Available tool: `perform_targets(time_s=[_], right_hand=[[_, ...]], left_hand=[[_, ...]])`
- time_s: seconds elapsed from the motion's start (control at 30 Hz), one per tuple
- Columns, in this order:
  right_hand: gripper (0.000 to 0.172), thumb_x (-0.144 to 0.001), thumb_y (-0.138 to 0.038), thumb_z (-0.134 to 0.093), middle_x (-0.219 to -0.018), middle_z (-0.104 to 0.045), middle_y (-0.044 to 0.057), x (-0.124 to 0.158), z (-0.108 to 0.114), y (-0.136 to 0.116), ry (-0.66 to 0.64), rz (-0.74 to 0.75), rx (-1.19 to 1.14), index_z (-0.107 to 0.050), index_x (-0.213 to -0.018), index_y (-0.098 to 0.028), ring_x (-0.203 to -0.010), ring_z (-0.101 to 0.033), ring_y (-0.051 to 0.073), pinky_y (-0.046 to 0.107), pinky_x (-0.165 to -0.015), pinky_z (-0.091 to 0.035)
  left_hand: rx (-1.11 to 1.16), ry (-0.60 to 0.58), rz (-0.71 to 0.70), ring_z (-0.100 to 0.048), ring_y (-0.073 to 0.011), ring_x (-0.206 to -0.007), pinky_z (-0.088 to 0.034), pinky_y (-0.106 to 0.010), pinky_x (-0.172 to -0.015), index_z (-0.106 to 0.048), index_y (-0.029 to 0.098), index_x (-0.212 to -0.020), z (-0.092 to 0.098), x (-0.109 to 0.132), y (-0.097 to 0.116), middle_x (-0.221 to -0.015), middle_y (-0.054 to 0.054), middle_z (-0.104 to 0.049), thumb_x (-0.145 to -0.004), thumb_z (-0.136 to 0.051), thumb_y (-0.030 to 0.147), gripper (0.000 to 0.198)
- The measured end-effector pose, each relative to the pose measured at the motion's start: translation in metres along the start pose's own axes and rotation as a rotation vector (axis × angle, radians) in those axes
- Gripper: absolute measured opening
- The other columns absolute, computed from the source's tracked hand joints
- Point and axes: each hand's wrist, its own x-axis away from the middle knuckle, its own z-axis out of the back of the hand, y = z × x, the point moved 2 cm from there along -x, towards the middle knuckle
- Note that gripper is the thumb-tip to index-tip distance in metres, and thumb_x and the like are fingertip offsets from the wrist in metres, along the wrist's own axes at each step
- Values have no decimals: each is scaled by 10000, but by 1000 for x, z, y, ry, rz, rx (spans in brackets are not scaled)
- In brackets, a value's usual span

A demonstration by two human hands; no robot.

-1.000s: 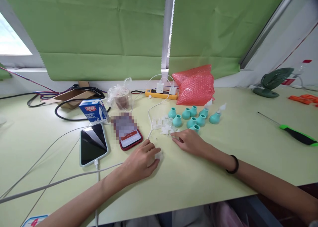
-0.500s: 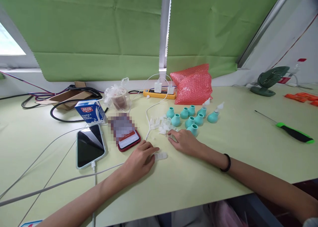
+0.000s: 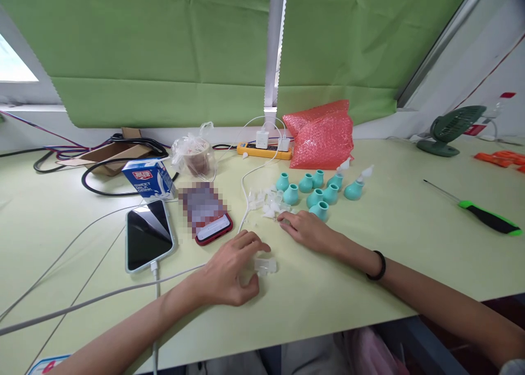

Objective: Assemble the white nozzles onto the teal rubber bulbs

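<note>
My left hand [image 3: 229,271] rests on the pale green table [image 3: 410,238] with its fingers curled, pinching a small clear plastic piece [image 3: 266,265] at the fingertips. My right hand [image 3: 308,230] lies palm down with its fingers stretched out. Its fingertips touch the near edge of a pile of small clear plastic parts [image 3: 266,203]. Just beyond that hand stand several teal rubber bulbs [image 3: 315,192]. Two of them carry white nozzles, one being the far-right bulb [image 3: 355,188]. A black band circles my right wrist.
A phone on a charging cable [image 3: 148,234] and a red-cased phone [image 3: 211,227] lie to the left, behind them a milk carton [image 3: 147,179] and a bagged cup [image 3: 196,157]. A power strip [image 3: 264,150], red bubble-wrap bag [image 3: 324,134], fan [image 3: 449,129] and green-handled screwdriver [image 3: 488,217] lie further off.
My left hand has lifted and uncurled, so the clear piece it covered now shows at its fingertips. My right hand has barely moved at the pile.
</note>
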Motion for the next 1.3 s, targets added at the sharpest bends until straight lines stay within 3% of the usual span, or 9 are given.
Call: perform_targets(time_s=[0.17,0.3,0.47,0.6,0.73,1.0,1.3], right_hand=[[194,-844,-221,-402,-802,-640,59,0,3,4,1,36,-72,-554,-944,-154,-720,-580,175,228,-569,-346],[178,-838,-243,-420,-631,-610,26,3,4,0,64,54,-108,-558,-903,-153,-557,-539,134,207,-499,-309],[225,-847,-290,-407,-428,-498,-45,16,2,-24,186,262,-256,-559,-916,-139,-383,-413,79,185,-450,-282],[246,-847,-292,-403,-425,-505,-37,22,-4,-36,261,382,-246,-580,-899,-130,-371,-405,74,186,-432,-271],[229,-838,-278,-427,-430,-512,-41,19,-10,-34,278,370,-324,-583,-897,-121,-376,-414,69,176,-441,-297],[233,-844,-263,-413,-417,-479,-53,22,-9,-38,341,424,-349,-584,-899,-113,-366,-400,62,171,-426,-306],[215,-829,-241,-457,-494,-597,-8,20,-14,-38,416,419,-389,-614,-903,-115,-397,-486,67,176,-430,-328]], left_hand=[[-39,-53,-10,-478,-176,-785,-424,-286,-713,-566,150,-935,-5,-2,-4,-849,-65,-519,-664,-520,148,274],[-135,-21,52,-480,-182,-784,-425,-304,-707,-550,145,-1024,-7,-4,-11,-836,-82,-518,-800,-431,248,273],[-213,-32,70,-484,-188,-801,-425,-320,-720,-486,136,-1074,-7,-4,-11,-859,-86,-523,-864,-330,263,291],[-207,-38,87,-489,-182,-781,-428,-320,-715,-494,123,-942,-8,-5,-9,-855,-82,-543,-870,-317,247,228],[-230,-25,65,-486,-191,-797,-428,-322,-708,-480,132,-978,-11,-6,-13,-867,-82,-537,-848,-378,275,219],[-216,-23,67,-484,-155,-705,-412,-258,-621,-536,125,-838,-12,-4,-12,-776,-68,-498,-856,-362,229,204],[-195,-23,81,-474,-151,-689,-403,-256,-612,-544,103,-788,-12,-6,-11,-762,-73,-495,-855,-369,230,225]])
